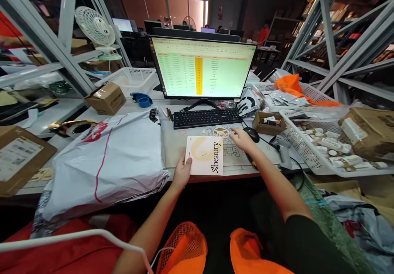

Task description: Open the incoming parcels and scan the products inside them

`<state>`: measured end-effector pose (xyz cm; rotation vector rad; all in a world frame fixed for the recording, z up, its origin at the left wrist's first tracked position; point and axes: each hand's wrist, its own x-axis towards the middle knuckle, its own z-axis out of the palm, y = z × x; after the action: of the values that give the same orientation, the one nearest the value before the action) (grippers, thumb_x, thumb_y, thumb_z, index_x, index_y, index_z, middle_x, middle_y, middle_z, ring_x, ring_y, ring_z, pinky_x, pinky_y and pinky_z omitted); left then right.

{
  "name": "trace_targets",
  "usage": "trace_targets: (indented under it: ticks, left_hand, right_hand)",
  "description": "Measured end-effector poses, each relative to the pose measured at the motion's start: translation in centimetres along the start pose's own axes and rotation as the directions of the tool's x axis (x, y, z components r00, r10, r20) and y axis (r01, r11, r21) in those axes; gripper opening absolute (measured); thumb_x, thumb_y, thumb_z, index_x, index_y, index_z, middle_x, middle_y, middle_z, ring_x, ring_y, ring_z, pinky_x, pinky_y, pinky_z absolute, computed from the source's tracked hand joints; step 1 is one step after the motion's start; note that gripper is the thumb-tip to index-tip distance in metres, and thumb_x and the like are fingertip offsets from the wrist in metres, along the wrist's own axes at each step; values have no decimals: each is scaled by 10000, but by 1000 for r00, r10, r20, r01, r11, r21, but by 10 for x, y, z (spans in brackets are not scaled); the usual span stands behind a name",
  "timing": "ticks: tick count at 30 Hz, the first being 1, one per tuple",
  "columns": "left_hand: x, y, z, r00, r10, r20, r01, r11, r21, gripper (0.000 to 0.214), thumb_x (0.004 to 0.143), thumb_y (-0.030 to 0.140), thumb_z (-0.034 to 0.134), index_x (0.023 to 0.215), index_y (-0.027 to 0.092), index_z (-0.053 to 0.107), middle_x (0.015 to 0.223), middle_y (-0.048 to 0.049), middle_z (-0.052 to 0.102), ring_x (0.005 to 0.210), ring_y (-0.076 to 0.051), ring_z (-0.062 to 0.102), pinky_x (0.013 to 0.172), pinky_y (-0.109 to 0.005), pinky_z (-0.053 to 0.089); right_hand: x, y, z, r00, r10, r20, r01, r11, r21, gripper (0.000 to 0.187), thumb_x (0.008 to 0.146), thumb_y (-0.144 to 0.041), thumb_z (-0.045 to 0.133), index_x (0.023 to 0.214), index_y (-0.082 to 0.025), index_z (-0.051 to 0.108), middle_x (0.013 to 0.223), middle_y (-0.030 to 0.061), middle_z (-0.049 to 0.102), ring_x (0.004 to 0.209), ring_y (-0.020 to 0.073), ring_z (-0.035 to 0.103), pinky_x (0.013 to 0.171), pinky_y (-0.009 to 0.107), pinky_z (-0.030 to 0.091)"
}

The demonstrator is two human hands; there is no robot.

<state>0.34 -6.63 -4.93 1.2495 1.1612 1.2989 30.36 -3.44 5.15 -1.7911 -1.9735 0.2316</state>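
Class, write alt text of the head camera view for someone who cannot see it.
A person's left hand holds a flat white item marked "beauty" at a desk; the right hand is beside a mouse. Behind are a keyboard and lit monitor; a white parcel lies left.

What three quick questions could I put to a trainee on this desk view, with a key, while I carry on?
1. Multiple choice: what is the left hand gripping?
A. a cup
B. a white item printed "beauty"
C. a pair of scissors

2. True or false: in the picture, the mouse lies to the right of the keyboard.

3. Fill in the blank: on the monitor, one column stands out in ____.

Key: 1. B; 2. True; 3. orange-yellow.
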Motion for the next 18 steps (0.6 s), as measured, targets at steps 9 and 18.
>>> trace_targets:
  ticks: [9, 18]
  left_hand:
    - [5, -11, -19, 990, 109, -84, -89, 972, 217, 774, 964, 639, 559, 1539, 124, 490, 1584, -179, 502, 1507, -321, 445, 1299, -459, 298]
    - [1, -5, -20, 994, 98, -41, -87, 973, 212, 803, 972, 688, 526, 1551, 135, 475, 1565, -182, 524, 1487, -313, 472, 1279, -450, 338]
  right_hand:
    - [122, 34, 40, 991, 133, -2, -128, 946, -299, 439, 1028, -354, 518, 1401, -137, 602, 1358, 165, 638, 1296, 315, 540, 1128, 519, 371]
    - [128, 39, 71, 988, 137, -75, -156, 916, -369, 529, 1026, -391, 401, 1383, -70, 624, 1356, 248, 601, 1295, 375, 448, 1059, 501, 325]
